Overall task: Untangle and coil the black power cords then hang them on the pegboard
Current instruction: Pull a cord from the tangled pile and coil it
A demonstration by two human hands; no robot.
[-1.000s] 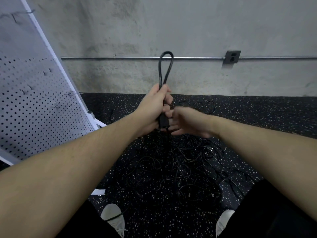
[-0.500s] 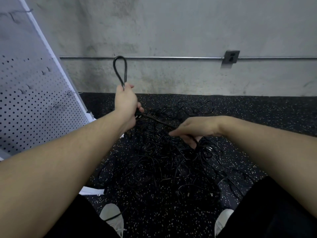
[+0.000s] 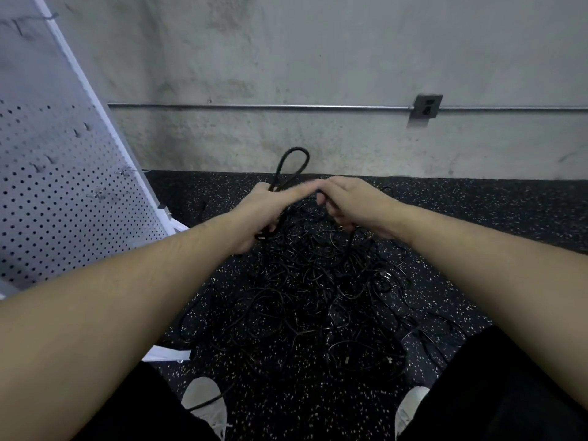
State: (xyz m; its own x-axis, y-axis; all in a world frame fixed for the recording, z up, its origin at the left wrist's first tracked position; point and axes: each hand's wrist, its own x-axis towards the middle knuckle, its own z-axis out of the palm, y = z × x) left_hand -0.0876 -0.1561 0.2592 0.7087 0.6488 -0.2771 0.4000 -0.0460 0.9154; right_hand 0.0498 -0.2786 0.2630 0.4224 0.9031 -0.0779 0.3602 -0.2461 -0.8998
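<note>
Speckled rubber floor [image 3: 477, 218], tangled black cords [image 3: 302, 297]. Left hand [image 3: 264, 211] grips a folded cord loop [image 3: 292, 163], long axis upright; right hand [image 3: 350, 202] apparently pinches its trailing strand.

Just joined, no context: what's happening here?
A person is coiling one black cord over a tangled pile on the floor. The left hand grips the folded loops, one loop sticking up; the right hand holds the next stretch of cord beside it. The pegboard at left holds no cords in view.
</note>
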